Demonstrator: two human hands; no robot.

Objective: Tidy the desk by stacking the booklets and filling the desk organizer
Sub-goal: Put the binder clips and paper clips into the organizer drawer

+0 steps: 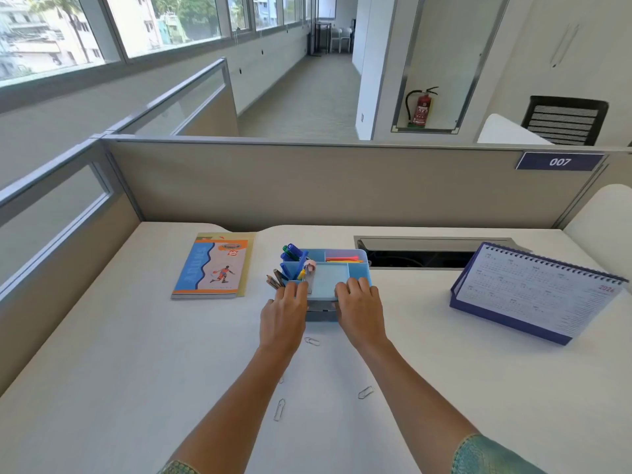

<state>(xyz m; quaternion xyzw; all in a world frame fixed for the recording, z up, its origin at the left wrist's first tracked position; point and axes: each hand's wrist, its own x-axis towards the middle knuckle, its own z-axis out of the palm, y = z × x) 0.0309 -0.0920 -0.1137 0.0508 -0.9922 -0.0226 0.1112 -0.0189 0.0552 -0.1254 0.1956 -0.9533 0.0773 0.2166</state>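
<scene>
A blue desk organizer (357, 265) stands mid-desk with markers, pens and pencils (290, 261) in its left compartments and thin coloured sticks at its back right. My left hand (284, 316) grips its front left corner, fingers curled over the rim. My right hand (359, 309) grips the front right edge the same way. A small drawer (320, 311) shows between the hands, slightly out. The booklets (213, 266) lie stacked to the left, a basketball cover on top. Several paper clips (279, 409) lie loose on the desk near my forearms.
A purple desk calendar (533, 292) stands at the right. A cable slot (427, 253) opens in the desk behind the organizer. Beige partition walls close the back and left sides. The white desk (119, 371) stretches around my arms.
</scene>
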